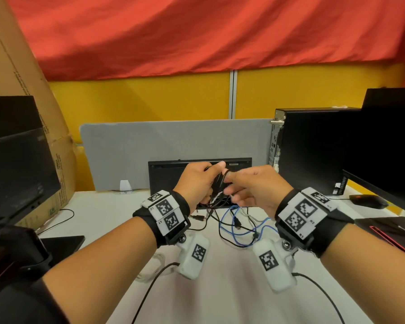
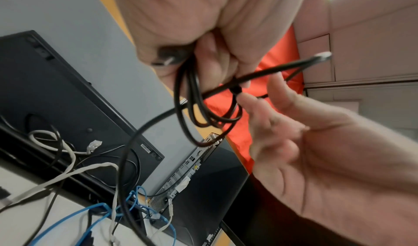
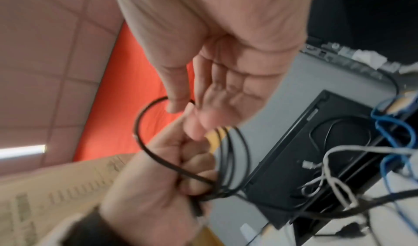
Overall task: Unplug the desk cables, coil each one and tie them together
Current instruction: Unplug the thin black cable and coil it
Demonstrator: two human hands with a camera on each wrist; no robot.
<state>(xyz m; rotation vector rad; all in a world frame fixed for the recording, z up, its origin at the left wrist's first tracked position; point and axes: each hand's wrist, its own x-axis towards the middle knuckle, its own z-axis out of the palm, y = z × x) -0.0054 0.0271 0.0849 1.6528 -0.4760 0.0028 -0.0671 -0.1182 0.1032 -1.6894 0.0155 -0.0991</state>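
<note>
Both hands are raised above the white desk (image 1: 220,288), in front of a black keyboard (image 1: 168,174) that stands on edge against the grey divider panel (image 1: 173,141).

The left hand (image 1: 197,181) is curled into a fist around a bundle of black cable loops (image 2: 203,114). The loops hang below the fist in the left wrist view, and a metal-tipped plug (image 2: 168,61) sits tucked against the palm. How many turns are in the coil cannot be counted; the strands overlap and blur.

The right hand (image 1: 250,183) pinches a strand of the same black cable between thumb and forefinger, right beside the left fist. Its other fingers are loosely spread and hold nothing. The right wrist view is smeared, so the exact pinch point is hard to fix there; only one arc of cable (image 3: 144,137) reads clearly.

One tail of the black cable drops from the coil toward the desk, and its far end is hidden behind the hands.

On the desk below lie a blue cable (image 1: 239,232), a pale grey cable (image 2: 68,173) and further black leads, tangled together; which ends are still plugged in cannot be told. The desktop computer (image 1: 313,146) stands to the right, its rear ports partly visible. A monitor (image 1: 17,164) is cut off at the left edge, another at the right.
</note>
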